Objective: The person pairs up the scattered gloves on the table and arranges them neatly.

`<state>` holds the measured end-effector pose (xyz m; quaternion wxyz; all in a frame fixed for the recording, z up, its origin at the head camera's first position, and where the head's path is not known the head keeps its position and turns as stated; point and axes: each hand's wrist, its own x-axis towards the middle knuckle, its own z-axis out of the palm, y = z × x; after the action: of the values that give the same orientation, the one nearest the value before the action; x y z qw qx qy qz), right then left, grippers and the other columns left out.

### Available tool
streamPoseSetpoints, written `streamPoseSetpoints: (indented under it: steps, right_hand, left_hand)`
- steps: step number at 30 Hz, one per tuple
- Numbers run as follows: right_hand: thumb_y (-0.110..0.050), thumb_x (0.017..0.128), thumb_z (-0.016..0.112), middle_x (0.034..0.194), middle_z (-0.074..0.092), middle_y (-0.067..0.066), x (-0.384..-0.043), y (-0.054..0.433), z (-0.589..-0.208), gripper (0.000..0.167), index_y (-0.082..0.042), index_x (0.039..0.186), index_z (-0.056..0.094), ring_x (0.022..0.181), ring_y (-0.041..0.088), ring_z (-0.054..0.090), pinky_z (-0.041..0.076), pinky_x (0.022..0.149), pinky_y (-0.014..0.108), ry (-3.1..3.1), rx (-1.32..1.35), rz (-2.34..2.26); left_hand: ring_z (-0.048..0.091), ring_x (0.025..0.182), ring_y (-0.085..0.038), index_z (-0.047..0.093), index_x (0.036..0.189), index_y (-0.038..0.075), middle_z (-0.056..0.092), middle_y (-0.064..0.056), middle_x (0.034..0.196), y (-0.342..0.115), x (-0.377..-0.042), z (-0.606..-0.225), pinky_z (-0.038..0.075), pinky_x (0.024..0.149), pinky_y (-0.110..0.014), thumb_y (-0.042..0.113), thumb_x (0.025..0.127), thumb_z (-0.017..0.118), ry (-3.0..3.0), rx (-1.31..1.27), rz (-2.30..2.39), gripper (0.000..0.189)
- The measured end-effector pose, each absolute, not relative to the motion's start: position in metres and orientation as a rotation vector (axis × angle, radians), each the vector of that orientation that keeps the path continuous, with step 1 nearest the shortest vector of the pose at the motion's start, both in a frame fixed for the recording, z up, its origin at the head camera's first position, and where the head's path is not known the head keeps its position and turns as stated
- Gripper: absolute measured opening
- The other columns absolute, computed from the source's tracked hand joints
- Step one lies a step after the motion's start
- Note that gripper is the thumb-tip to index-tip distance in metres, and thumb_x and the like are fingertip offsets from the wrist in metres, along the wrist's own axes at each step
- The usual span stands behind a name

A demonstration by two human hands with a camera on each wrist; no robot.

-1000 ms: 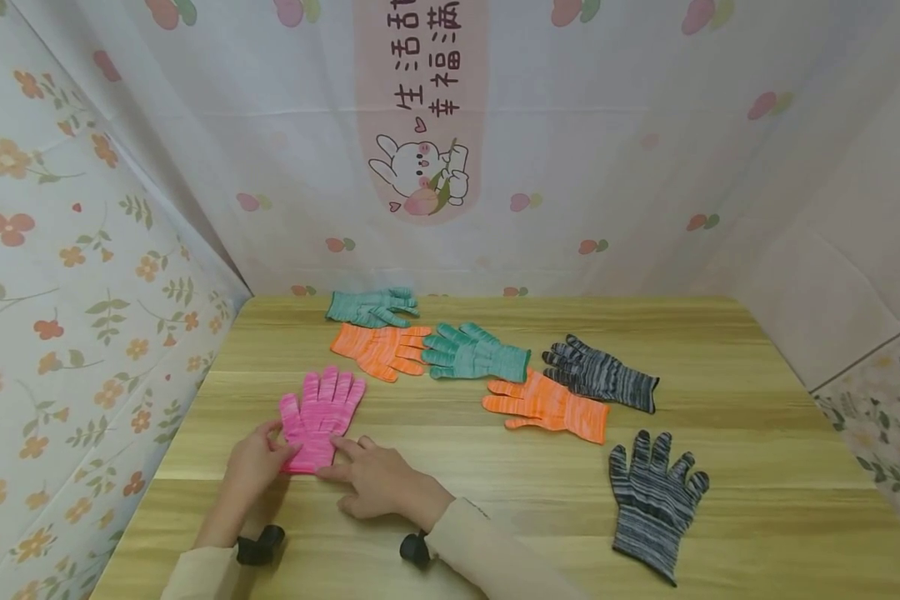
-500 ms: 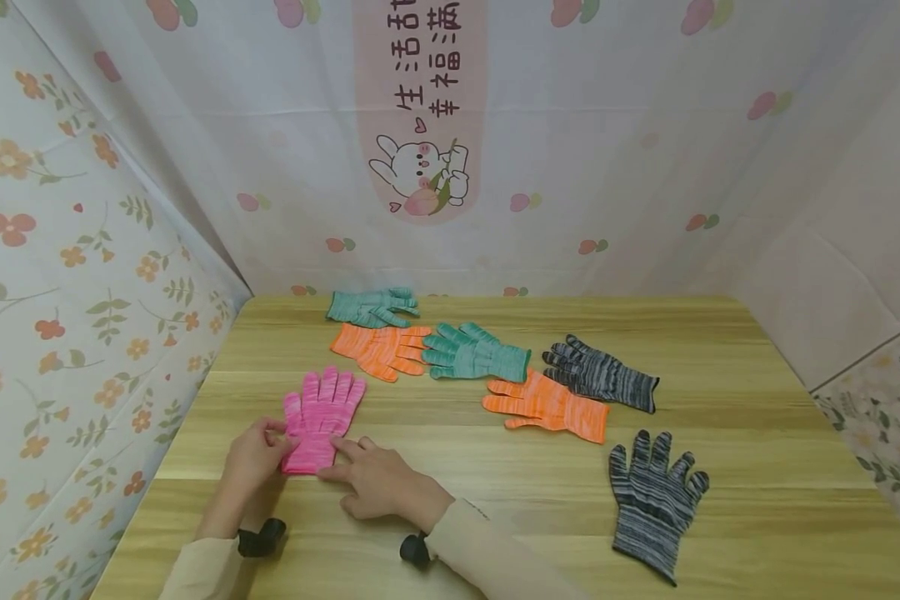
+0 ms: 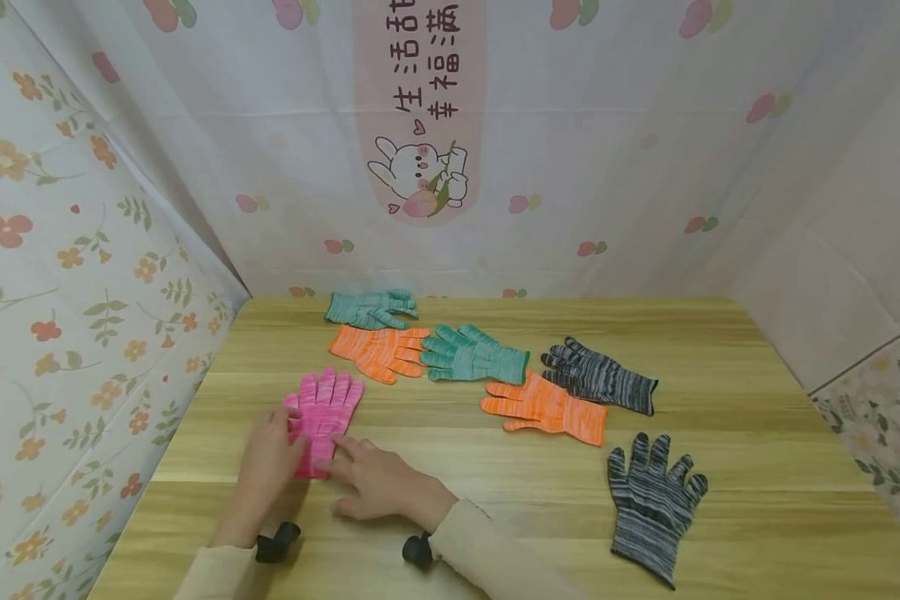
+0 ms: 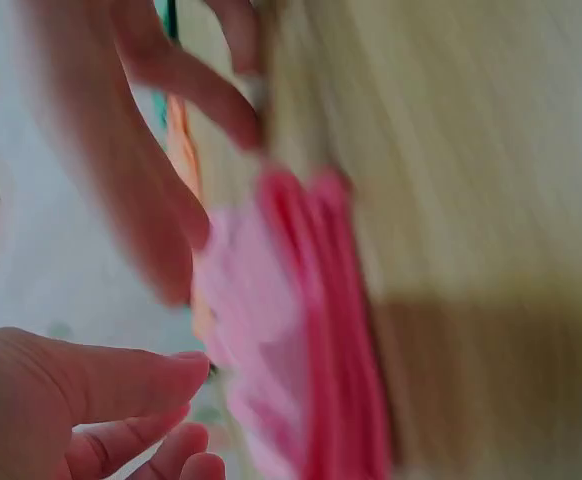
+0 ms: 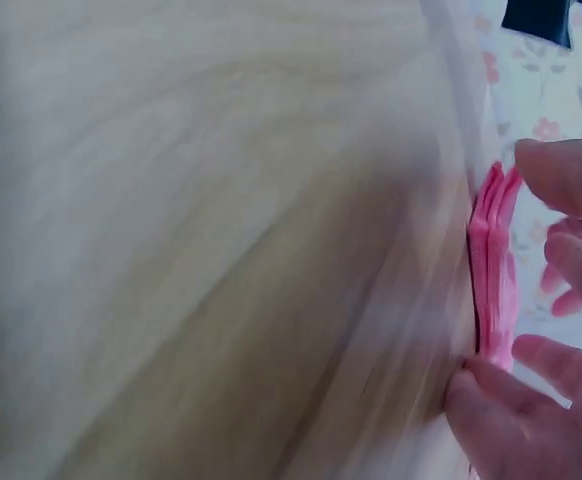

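Note:
Two pink knit gloves (image 3: 326,417) lie stacked flat at the table's left, fingers pointing away; their layered cuffs (image 4: 321,330) show edge-on in the left wrist view. My left hand (image 3: 268,454) is over the stack's left side, covering part of it, with a gap between thumb and fingers in the left wrist view. The fingertips of my right hand (image 3: 386,483) rest at the right edge of the cuffs, fingers extended. In the right wrist view that hand's fingers (image 5: 506,420) are at the cuff corner.
Behind lie a light green glove (image 3: 371,308), an orange glove (image 3: 381,352), a darker green glove (image 3: 476,354), another orange glove (image 3: 547,408) and a black-grey glove (image 3: 602,377). A second black-grey glove (image 3: 652,504) lies at front right. A patterned curtain (image 3: 570,150) backs the wooden table.
My left hand has moved right and slightly forward, from the left edge of the cuffs to over the pink gloves. My right hand has stayed nearly in place.

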<state>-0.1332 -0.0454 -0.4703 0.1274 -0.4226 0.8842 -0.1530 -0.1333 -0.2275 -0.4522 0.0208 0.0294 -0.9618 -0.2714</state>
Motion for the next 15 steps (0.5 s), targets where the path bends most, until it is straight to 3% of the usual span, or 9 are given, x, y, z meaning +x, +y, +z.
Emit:
streamPoseSetpoints:
  steps: [3,6,12,15]
  right_hand:
    - [-0.037,0.089,0.057,0.154,0.022,0.007,-0.137,-0.039,-0.472,0.058,-0.028,0.144,0.036,0.134,0.022,0.038,0.043,0.099,0.032,2.492,-1.141,-0.629]
    - [-0.029,0.091,0.056,0.152,0.025,0.009,-0.14,-0.03,-0.471,0.052,-0.022,0.14,0.043,0.134,0.023,0.038,0.04,0.103,0.033,2.464,-1.089,-0.732]
    - [-0.02,0.094,0.051,0.143,0.041,0.01,-0.153,0.005,-0.466,0.036,-0.015,0.129,0.054,0.131,0.024,0.041,0.037,0.106,0.039,2.549,-0.971,-0.873]
    - [-0.016,0.095,0.05,0.133,0.05,0.01,-0.167,0.034,-0.462,0.031,-0.01,0.124,0.057,0.123,0.026,0.049,0.043,0.099,0.041,2.641,-0.82,-0.982]
  left_hand:
    - [0.057,0.09,-0.035,0.057,0.109,-0.006,0.055,-0.023,0.101,-0.211,-0.13,-0.449,0.05,0.076,-0.047,0.004,0.084,0.061,-2.962,-0.011,-0.795,0.028]
    - [0.057,0.091,-0.034,0.06,0.105,-0.003,0.058,-0.02,0.1,-0.196,-0.127,-0.448,0.05,0.075,-0.046,0.007,0.084,0.063,-2.965,-0.086,-0.733,0.023]
    - [0.056,0.092,-0.034,0.063,0.101,-0.001,0.061,-0.017,0.097,-0.18,-0.118,-0.448,0.05,0.075,-0.046,0.011,0.084,0.064,-2.997,-0.187,-0.513,0.021]
    - [0.056,0.089,-0.036,0.063,0.098,-0.001,0.06,-0.018,0.094,-0.18,-0.116,-0.451,0.048,0.078,-0.047,0.01,0.082,0.065,-2.993,-0.207,-0.419,0.019]
